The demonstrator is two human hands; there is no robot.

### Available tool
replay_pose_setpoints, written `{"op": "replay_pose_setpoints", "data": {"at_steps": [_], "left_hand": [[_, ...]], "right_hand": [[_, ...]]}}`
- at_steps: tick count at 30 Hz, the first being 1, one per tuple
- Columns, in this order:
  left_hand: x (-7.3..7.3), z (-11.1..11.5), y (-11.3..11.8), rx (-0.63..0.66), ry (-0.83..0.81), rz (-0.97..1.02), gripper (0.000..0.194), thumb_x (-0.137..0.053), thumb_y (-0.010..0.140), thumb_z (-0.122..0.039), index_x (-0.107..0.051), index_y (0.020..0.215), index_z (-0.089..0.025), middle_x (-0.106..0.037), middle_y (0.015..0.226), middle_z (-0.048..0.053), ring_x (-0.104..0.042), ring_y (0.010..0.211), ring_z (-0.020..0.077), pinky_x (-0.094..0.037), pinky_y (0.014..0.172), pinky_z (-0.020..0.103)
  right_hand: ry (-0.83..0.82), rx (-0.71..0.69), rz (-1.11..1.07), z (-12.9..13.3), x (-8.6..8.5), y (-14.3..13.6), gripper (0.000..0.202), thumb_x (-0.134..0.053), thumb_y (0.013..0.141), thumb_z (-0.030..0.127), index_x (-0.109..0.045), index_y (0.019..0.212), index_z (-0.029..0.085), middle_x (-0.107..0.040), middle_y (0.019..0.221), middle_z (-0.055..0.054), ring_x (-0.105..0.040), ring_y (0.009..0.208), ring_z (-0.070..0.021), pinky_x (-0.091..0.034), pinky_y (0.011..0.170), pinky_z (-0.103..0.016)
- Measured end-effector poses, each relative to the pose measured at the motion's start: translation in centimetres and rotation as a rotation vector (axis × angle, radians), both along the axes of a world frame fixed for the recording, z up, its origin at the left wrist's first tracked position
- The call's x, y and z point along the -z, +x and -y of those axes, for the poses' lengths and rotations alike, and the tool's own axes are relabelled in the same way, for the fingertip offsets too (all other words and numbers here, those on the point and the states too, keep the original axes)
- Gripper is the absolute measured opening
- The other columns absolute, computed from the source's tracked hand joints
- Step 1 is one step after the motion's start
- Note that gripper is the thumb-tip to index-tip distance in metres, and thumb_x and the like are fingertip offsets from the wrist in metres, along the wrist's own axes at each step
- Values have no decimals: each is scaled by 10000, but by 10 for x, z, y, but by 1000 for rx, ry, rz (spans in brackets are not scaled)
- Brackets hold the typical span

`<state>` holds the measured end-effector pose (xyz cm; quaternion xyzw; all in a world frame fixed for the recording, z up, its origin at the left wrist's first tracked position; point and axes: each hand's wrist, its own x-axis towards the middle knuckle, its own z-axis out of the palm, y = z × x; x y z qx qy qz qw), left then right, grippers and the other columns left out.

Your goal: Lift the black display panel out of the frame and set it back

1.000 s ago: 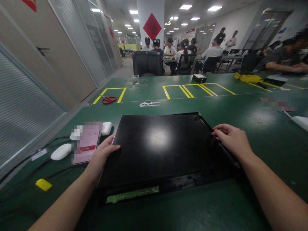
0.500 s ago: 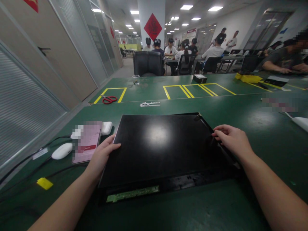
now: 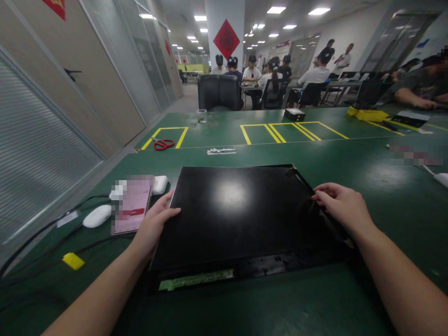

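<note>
A flat black LCD panel [image 3: 238,214] lies over a black frame [image 3: 325,221], whose rim shows along the right side and at the far right corner. Along the near edge runs a narrow green circuit board [image 3: 196,280]. My left hand [image 3: 159,221] grips the panel's left edge, thumb on top and the other fingers partly hidden beneath. At the right side, my right hand [image 3: 338,200] pinches the frame's rim between thumb and fingers. The panel sits slightly askew in relation to the frame.
The green table [image 3: 259,308] carries a phone [image 3: 133,207], a white mouse-like device [image 3: 97,216] and cables on the left. Farther back are red-handled scissors [image 3: 164,144], small white plastic pieces [image 3: 221,151], a clear cup [image 3: 201,115] and a black box [image 3: 294,114]. People sit beyond.
The whole view has shifted a little, so things appear slightly farther right. Both hands keep their holds, and the panel shows no clear movement against the frame.
</note>
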<state>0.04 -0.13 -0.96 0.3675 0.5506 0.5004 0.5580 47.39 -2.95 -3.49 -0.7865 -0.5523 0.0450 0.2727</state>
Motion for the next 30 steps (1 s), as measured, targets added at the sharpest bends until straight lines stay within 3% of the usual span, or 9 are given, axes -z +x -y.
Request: {"op": "replay_pose_setpoints", "data": {"at_steps": [9,17,23,27,30], "left_hand": [[-12,5,5,42,-17,12,842,-789,647,-201,-589,1465,-180,-813,1164,88,-781,1040,335,-648,829,401],[-5,3,0,52,13,25,841,-834,618,-237,-603,1425,-174,-825,1082,75,-787,1018,348,-650,837,424],[-5,4,0,76,49,3,826,-844,634,-280,-629,1427,-197,-811,1173,84,-770,1079,356,-646,874,428],[-2,4,-6,70,102,-116,754,-835,674,-365,-676,1396,-217,-788,1245,97,-747,1133,370,-631,935,459],[5,-2,-17,59,178,-349,709,-822,685,-442,-707,1356,-242,-695,1434,111,-653,1311,399,-562,1071,514]], "right_hand": [[-121,66,-40,2,-19,-12,307,-549,835,445,-774,958,275,-808,859,-39,-748,816,-281,-522,701,-384],[-147,68,-30,2,-21,-14,305,-553,831,450,-775,950,278,-808,850,-42,-746,818,-294,-510,719,-402],[-120,43,-15,2,-18,-10,328,-557,836,477,-786,957,275,-807,849,-50,-741,797,-294,-499,684,-393],[-119,39,25,0,-14,-6,330,-557,844,480,-789,958,274,-806,848,-50,-743,797,-295,-497,669,-391],[-85,9,97,-1,-9,-1,330,-548,866,473,-792,960,273,-802,830,-52,-744,769,-287,-500,643,-380]]}}
